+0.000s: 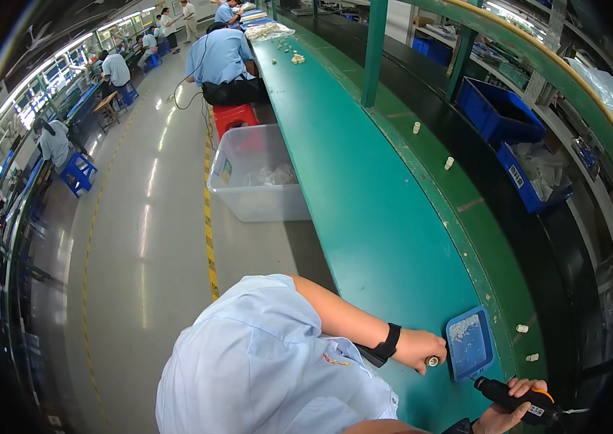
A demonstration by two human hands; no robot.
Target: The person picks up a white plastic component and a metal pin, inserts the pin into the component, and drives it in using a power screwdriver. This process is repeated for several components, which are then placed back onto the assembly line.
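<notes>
My left hand (418,350) is closed around a small round part (432,361), whose pale end with a dark centre faces up. It is held just left of a shallow blue tray (492,356) on the green bench. Tiny whitish pieces (465,328) lie scattered in the tray, mostly towards its far side. My right hand (507,411) grips a black electric screwdriver (498,391) with an orange detail and a cable at its rear. The screwdriver's thin tip points left, close to the tray's near edge. Dark bands circle both my wrists.
Small cream cylinders (449,163) stand spaced along the green strip (469,206) on the right. Blue bins (498,108) sit beyond the dark belt. A clear plastic tub (259,206) and a red stool (234,116) stand left of the bench. Co-workers (220,61) sit farther off.
</notes>
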